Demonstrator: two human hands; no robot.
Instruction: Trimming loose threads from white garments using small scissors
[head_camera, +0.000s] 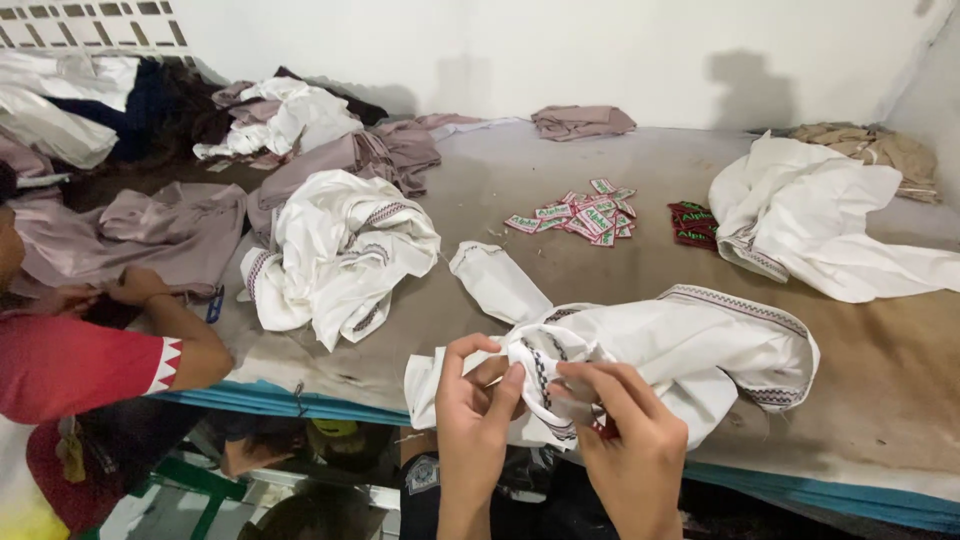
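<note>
A white garment (700, 350) with dark patterned trim lies bunched at the near edge of the worn table (880, 380). My left hand (472, 415) pinches a fold of its trimmed edge between thumb and fingers. My right hand (625, 430) grips the same bunched fabric just to the right, fingers curled over it. A small reddish thing shows at my right fingertips; I cannot tell what it is. A loose white sleeve piece (497, 280) lies just beyond my hands.
A pile of small red, white and green labels (585, 217) and a dark red stack (692, 224) sit mid-table. White garments lie at left (340, 255) and right (820, 215), mauve garments (160, 230) further left. A person in a red top (70, 365) works at the left edge.
</note>
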